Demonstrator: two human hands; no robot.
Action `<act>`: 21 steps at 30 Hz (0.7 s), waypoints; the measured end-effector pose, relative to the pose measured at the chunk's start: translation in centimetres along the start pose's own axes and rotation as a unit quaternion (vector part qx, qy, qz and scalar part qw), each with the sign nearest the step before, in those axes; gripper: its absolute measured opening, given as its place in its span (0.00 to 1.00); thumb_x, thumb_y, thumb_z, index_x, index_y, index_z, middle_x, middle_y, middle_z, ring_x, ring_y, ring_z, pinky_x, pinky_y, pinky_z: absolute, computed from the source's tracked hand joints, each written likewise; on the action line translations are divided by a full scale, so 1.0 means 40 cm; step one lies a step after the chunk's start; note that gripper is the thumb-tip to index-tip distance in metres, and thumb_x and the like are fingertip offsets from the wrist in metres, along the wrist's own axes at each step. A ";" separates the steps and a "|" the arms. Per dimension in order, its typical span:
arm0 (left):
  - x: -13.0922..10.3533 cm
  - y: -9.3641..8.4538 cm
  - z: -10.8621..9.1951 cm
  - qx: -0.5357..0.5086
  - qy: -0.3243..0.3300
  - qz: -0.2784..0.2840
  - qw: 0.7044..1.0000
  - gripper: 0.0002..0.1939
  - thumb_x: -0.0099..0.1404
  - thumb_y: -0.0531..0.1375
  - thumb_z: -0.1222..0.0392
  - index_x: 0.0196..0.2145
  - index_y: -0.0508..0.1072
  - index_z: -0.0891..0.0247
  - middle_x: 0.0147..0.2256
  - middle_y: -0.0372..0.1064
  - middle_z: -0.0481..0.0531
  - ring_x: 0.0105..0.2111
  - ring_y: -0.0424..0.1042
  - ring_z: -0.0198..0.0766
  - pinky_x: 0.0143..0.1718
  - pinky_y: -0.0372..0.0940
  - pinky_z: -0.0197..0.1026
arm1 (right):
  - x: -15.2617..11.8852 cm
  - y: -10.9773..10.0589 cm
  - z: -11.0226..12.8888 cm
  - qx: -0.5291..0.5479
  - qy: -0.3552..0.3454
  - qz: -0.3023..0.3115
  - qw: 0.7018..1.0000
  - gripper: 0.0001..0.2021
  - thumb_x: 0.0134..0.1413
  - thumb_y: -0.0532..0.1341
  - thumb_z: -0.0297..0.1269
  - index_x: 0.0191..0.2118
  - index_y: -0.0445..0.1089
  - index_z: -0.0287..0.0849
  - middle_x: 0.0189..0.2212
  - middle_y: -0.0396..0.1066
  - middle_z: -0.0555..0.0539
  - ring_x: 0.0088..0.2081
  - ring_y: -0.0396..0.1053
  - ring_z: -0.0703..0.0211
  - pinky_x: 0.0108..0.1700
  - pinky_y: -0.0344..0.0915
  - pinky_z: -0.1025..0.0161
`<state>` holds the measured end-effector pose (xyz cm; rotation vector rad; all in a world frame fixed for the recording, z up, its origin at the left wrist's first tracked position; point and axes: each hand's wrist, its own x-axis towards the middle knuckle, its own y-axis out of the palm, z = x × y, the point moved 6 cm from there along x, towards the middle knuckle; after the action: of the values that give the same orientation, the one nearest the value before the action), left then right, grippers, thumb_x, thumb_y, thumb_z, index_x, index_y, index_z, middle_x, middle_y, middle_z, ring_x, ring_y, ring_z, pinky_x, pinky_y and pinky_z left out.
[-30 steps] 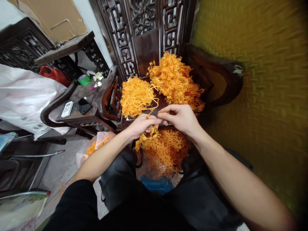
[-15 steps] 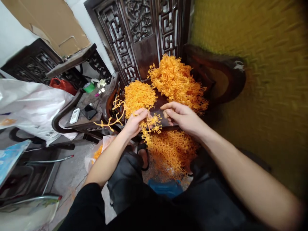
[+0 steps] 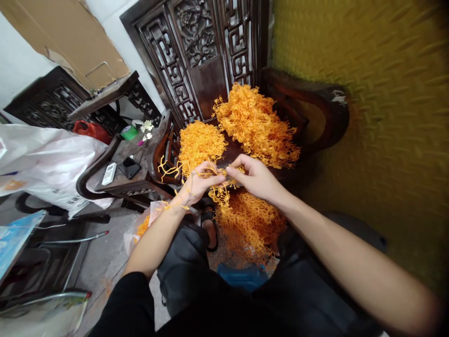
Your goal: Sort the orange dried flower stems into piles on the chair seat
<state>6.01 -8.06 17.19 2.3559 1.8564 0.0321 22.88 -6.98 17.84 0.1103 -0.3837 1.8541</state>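
Note:
My left hand (image 3: pixel 200 183) is closed round the stem of an orange branching sprig (image 3: pixel 220 195), its thin bare twigs trailing back over my wrist. Thumb and forefinger of my right hand (image 3: pixel 255 179) pinch the sprig's tips, close beside the left fingertips; the exact bit between them is too small to make out. Just beyond my left hand lies a rounded heap of small orange pieces (image 3: pixel 201 144) on the dark wooden chair seat. A larger pile of orange sprigs (image 3: pixel 257 125) sits farther right on the seat. Below my hands, bare orange stems (image 3: pixel 250 224) are heaped on the floor.
A carved wooden chair back (image 3: pixel 206 82) stands behind the piles, with a curved armrest (image 3: pixel 338 112) at right. On the left side table are a black phone (image 3: pixel 129 167), a white remote (image 3: pixel 109 173) and green tape (image 3: pixel 129 133). A blue plastic object (image 3: pixel 242 277) is between my legs.
My right hand has moved left to the sprig and its fingers have closed on it. The sprig has turned in my left hand, its bare twigs swinging down across my wrist.

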 end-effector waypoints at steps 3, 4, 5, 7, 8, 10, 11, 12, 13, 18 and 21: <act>0.004 0.000 -0.014 -0.022 0.022 -0.032 0.999 0.22 0.49 0.78 0.59 0.32 0.70 0.64 0.30 0.75 0.45 0.29 0.76 0.32 0.35 0.70 0.36 | -0.001 0.004 -0.003 0.034 -0.013 0.059 0.998 0.14 0.61 0.66 0.49 0.37 0.72 0.42 0.35 0.77 0.47 0.35 0.72 0.57 0.38 0.67 0.59; 0.004 0.001 -0.018 -0.025 0.025 -0.037 0.999 0.21 0.48 0.78 0.60 0.32 0.70 0.64 0.29 0.75 0.45 0.29 0.76 0.31 0.34 0.69 0.35 | -0.001 0.004 -0.005 0.040 -0.016 0.067 0.997 0.14 0.61 0.66 0.49 0.39 0.73 0.42 0.36 0.78 0.46 0.37 0.73 0.56 0.40 0.68 0.58; 0.004 0.004 -0.022 -0.025 0.026 -0.039 0.999 0.21 0.48 0.78 0.60 0.32 0.71 0.64 0.28 0.75 0.45 0.28 0.75 0.31 0.33 0.69 0.35 | 0.000 0.002 -0.007 0.039 -0.018 0.065 0.997 0.14 0.60 0.67 0.48 0.43 0.74 0.42 0.38 0.78 0.46 0.38 0.74 0.55 0.42 0.69 0.57; 0.002 0.009 -0.026 -0.021 0.027 -0.033 0.999 0.19 0.49 0.78 0.60 0.30 0.71 0.64 0.27 0.74 0.44 0.27 0.74 0.30 0.33 0.68 0.34 | 0.001 -0.003 -0.011 0.018 -0.022 0.047 0.999 0.18 0.61 0.67 0.47 0.52 0.73 0.44 0.42 0.78 0.45 0.42 0.75 0.53 0.46 0.71 0.55; 0.001 0.012 -0.027 -0.017 0.026 -0.026 0.999 0.19 0.49 0.78 0.60 0.30 0.72 0.64 0.27 0.74 0.44 0.27 0.74 0.30 0.33 0.68 0.34 | 0.003 -0.004 -0.012 0.002 -0.024 0.041 0.999 0.20 0.62 0.66 0.47 0.55 0.72 0.44 0.45 0.78 0.44 0.45 0.76 0.52 0.49 0.70 0.53; -0.001 0.017 -0.024 -0.007 0.020 -0.012 1.000 0.18 0.50 0.78 0.60 0.30 0.72 0.63 0.27 0.74 0.44 0.27 0.74 0.30 0.33 0.68 0.35 | 0.005 -0.005 -0.011 -0.024 -0.026 0.051 0.998 0.19 0.63 0.64 0.45 0.57 0.72 0.45 0.50 0.78 0.44 0.49 0.76 0.51 0.53 0.69 0.52; -0.001 0.019 -0.021 -0.001 0.014 -0.007 1.000 0.18 0.50 0.77 0.59 0.31 0.72 0.63 0.27 0.74 0.45 0.27 0.74 0.31 0.33 0.68 0.35 | 0.006 -0.005 -0.011 -0.031 -0.022 0.060 0.997 0.18 0.63 0.64 0.45 0.56 0.73 0.45 0.51 0.78 0.44 0.49 0.76 0.51 0.54 0.69 0.52; -0.003 0.021 -0.017 0.005 0.008 -0.003 1.000 0.18 0.51 0.77 0.59 0.31 0.72 0.63 0.27 0.75 0.45 0.28 0.75 0.31 0.33 0.69 0.35 | 0.006 -0.007 -0.011 -0.036 -0.017 0.069 0.997 0.17 0.63 0.64 0.45 0.54 0.74 0.44 0.50 0.78 0.44 0.49 0.76 0.51 0.53 0.69 0.53; -0.004 0.023 -0.015 0.012 0.003 0.000 1.000 0.19 0.51 0.77 0.59 0.32 0.72 0.63 0.28 0.75 0.45 0.29 0.75 0.32 0.34 0.69 0.36 | 0.006 -0.008 -0.012 -0.040 -0.009 0.076 0.996 0.16 0.63 0.64 0.46 0.51 0.75 0.44 0.48 0.79 0.44 0.46 0.76 0.52 0.50 0.69 0.54; -0.011 0.039 -0.023 0.061 0.017 0.007 0.998 0.16 0.53 0.75 0.59 0.32 0.71 0.63 0.30 0.77 0.47 0.30 0.75 0.32 0.36 0.69 0.37 | -0.005 0.006 -0.011 -0.085 0.012 0.071 0.994 0.15 0.60 0.65 0.50 0.35 0.71 0.43 0.30 0.77 0.49 0.32 0.72 0.57 0.34 0.62 0.61; -0.012 0.042 -0.028 0.080 0.002 0.005 0.997 0.15 0.51 0.74 0.63 0.30 0.71 0.63 0.28 0.77 0.48 0.30 0.77 0.36 0.36 0.69 0.40 | 0.001 0.001 -0.011 -0.109 0.025 -0.005 0.994 0.14 0.58 0.66 0.46 0.29 0.68 0.43 0.26 0.73 0.50 0.28 0.67 0.60 0.31 0.57 0.61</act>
<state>7.41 -8.79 18.55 2.4694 1.9154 -0.1153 22.88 -6.82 17.45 -0.0840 -0.5467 1.7883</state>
